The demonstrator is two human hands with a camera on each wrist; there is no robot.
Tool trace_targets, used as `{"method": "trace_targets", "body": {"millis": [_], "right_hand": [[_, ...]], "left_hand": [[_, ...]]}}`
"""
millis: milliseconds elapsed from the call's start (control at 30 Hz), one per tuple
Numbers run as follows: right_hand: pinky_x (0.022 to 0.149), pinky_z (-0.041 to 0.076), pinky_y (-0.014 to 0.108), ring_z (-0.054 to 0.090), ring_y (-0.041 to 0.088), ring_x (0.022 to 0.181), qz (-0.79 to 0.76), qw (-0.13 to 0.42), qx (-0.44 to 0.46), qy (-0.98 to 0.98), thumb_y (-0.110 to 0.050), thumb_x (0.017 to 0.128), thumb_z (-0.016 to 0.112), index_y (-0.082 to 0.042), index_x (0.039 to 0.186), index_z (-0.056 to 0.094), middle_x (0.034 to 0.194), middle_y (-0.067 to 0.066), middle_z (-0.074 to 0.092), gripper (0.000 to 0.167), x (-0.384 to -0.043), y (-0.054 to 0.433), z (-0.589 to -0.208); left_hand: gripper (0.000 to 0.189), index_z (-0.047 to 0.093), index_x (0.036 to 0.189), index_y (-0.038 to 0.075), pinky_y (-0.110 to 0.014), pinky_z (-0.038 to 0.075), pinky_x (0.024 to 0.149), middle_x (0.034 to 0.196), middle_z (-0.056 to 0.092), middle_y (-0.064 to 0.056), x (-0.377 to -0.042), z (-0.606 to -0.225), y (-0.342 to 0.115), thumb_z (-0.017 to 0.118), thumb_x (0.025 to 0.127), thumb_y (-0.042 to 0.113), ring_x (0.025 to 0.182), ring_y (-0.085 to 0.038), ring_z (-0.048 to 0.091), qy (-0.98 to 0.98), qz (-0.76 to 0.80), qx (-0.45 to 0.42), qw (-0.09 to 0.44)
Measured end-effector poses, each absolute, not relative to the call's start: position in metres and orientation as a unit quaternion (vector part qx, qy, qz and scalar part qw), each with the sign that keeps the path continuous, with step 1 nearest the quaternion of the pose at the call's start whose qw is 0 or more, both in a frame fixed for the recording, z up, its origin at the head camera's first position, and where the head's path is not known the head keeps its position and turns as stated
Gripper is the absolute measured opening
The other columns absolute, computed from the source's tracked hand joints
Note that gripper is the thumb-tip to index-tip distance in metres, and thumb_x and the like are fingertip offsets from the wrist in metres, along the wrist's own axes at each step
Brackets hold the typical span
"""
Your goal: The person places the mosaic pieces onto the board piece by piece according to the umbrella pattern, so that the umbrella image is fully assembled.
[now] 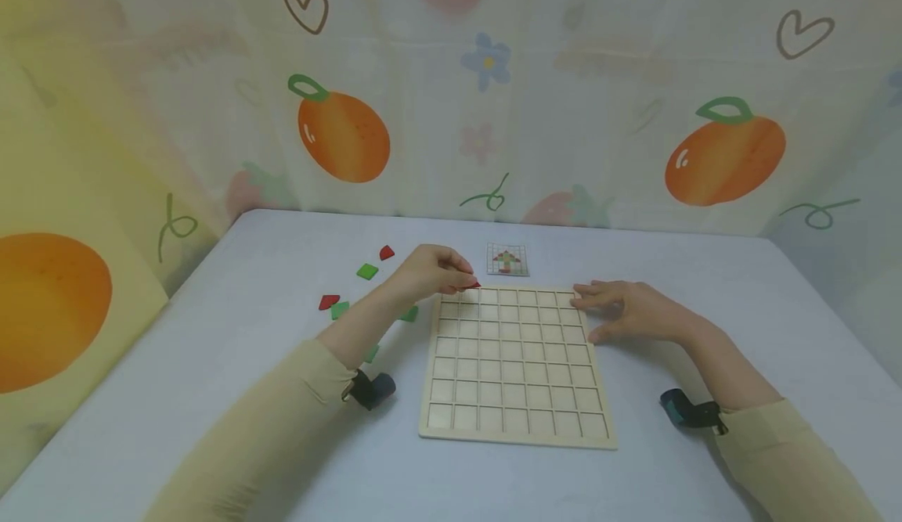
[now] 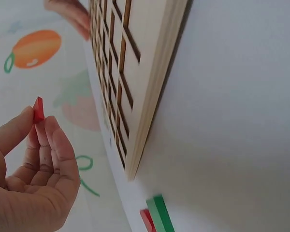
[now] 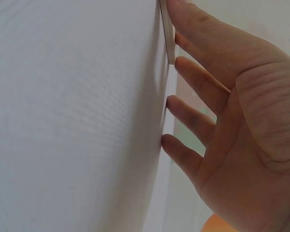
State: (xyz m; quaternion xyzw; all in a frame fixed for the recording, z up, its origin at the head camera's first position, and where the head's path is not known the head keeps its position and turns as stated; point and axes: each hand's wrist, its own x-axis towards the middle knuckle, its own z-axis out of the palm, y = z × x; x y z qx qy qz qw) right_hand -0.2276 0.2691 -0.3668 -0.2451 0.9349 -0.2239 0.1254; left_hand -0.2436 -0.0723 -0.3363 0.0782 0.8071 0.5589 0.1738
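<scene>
My left hand (image 1: 433,273) pinches a small red piece (image 2: 38,110) between thumb and fingertips, over the far left part of the gridded wooden board (image 1: 513,372). In the left wrist view the piece shows as a thin red wedge. At the board's far right corner, my right hand (image 1: 640,312) rests with its fingers spread and loosely bent. Its thumb touches the board's side edge (image 3: 167,34) in the right wrist view. Just beyond the board lies a small card (image 1: 507,260) printed with a coloured figure on a grid.
Left of the board lie loose pieces: a red one (image 1: 386,253), a green one (image 1: 367,271), another red one (image 1: 328,302) beside a green one (image 1: 340,310), and others partly behind the left forearm. A printed curtain (image 1: 550,138) hangs behind the white table (image 1: 232,303).
</scene>
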Motion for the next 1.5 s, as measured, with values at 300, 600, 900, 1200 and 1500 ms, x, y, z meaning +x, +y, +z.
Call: {"method": "trace_targets", "body": {"millis": [300, 600, 900, 1200, 1500], "right_hand": [[0.103, 0.023, 0.059, 0.029, 0.033, 0.134, -0.218, 0.125, -0.245, 0.936, -0.053, 0.064, 0.075, -0.024, 0.125, 0.058, 0.141, -0.001, 0.044, 0.07, -0.228, 0.271, -0.366], [0.104, 0.022, 0.059, 0.03, 0.034, 0.134, -0.217, 0.126, -0.248, 0.936, -0.053, 0.064, 0.075, -0.023, 0.125, 0.058, 0.141, -0.001, 0.043, 0.07, -0.228, 0.268, -0.367], [0.103, 0.023, 0.059, 0.029, 0.033, 0.135, -0.221, 0.128, -0.237, 0.937, -0.05, 0.063, 0.076, -0.024, 0.124, 0.059, 0.141, -0.001, 0.043, 0.069, -0.227, 0.267, -0.364], [0.103, 0.024, 0.059, 0.03, 0.033, 0.134, -0.22, 0.124, -0.241, 0.937, -0.053, 0.062, 0.075, -0.025, 0.123, 0.06, 0.141, -0.002, 0.044, 0.069, -0.228, 0.269, -0.366], [0.103, 0.023, 0.058, 0.03, 0.032, 0.135, -0.215, 0.125, -0.239, 0.938, -0.054, 0.063, 0.075, -0.025, 0.124, 0.059, 0.141, -0.002, 0.043, 0.069, -0.228, 0.267, -0.366]], "left_hand": [[0.013, 0.064, 0.087, 0.002, -0.031, 0.054, 0.071, 0.082, 0.067, -0.007, -0.243, -0.349, -0.032, 0.071, 0.079, 0.009, 0.072, -0.016, 0.065, 0.812, 0.544, 0.087, 0.194], [0.01, 0.067, 0.084, 0.004, -0.025, 0.051, 0.063, 0.08, 0.066, -0.003, -0.243, -0.355, -0.025, 0.072, 0.079, 0.012, 0.066, -0.009, 0.057, 0.839, 0.504, 0.098, 0.182], [0.01, 0.068, 0.081, 0.006, -0.022, 0.048, 0.058, 0.077, 0.066, -0.001, -0.244, -0.36, -0.02, 0.072, 0.078, 0.014, 0.064, -0.011, 0.056, 0.854, 0.475, 0.118, 0.177], [0.007, 0.069, 0.078, 0.009, -0.019, 0.044, 0.055, 0.069, 0.065, -0.001, -0.243, -0.364, -0.015, 0.073, 0.078, 0.015, 0.059, -0.012, 0.056, 0.866, 0.45, 0.142, 0.165], [0.006, 0.07, 0.076, 0.012, -0.02, 0.041, 0.056, 0.07, 0.064, 0.003, -0.239, -0.363, -0.014, 0.073, 0.078, 0.016, 0.064, -0.01, 0.052, 0.882, 0.422, 0.15, 0.147]]}}
